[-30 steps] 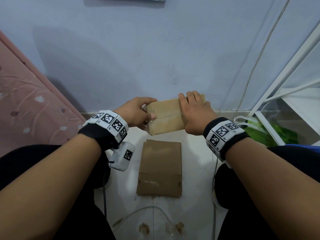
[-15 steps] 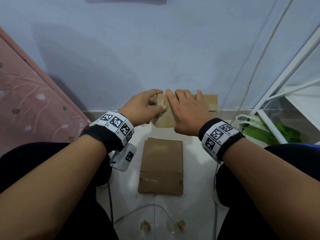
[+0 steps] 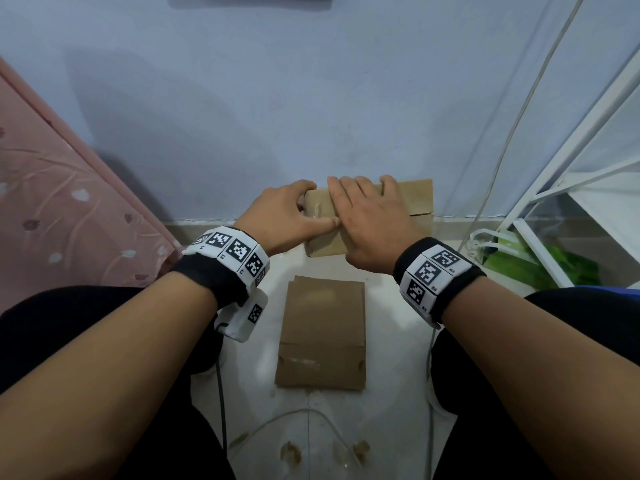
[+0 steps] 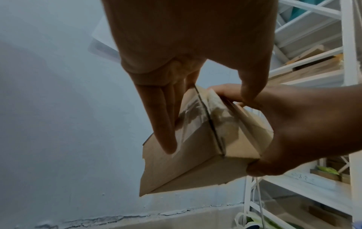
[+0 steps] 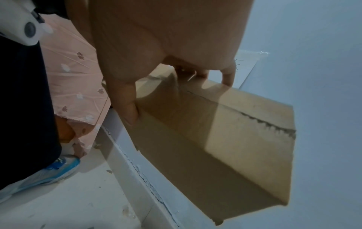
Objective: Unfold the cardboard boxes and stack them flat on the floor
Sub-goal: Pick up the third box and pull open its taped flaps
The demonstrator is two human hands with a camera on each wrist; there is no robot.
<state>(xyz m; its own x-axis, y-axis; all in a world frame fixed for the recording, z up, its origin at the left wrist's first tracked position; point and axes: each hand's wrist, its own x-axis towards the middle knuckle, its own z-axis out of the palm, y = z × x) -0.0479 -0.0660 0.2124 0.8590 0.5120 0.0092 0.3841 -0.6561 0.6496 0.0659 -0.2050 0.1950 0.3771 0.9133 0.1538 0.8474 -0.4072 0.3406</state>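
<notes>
I hold a closed brown cardboard box (image 3: 420,202) in the air close to the wall. My left hand (image 3: 287,216) pinches its taped left end, thumb along the front and fingers over the top. My right hand (image 3: 370,223) grips the box right beside it, fingers spread over the top. In the left wrist view the left hand (image 4: 207,117) straddles the taped seam of the box (image 4: 186,167). In the right wrist view the right hand (image 5: 176,93) holds the box (image 5: 245,131) with the thumb on its side. A flattened cardboard piece (image 3: 323,334) lies on the floor below.
A pink patterned mattress (image 3: 69,202) leans at the left. A white metal rack (image 3: 571,168) stands at the right with a green bag (image 3: 540,265) at its foot. Thin cables (image 3: 498,168) hang down the blue wall. My knees flank the white floor (image 3: 394,341).
The box has moved up and away towards the wall. My right hand has slid left along its top until it meets my left hand at the taped end.
</notes>
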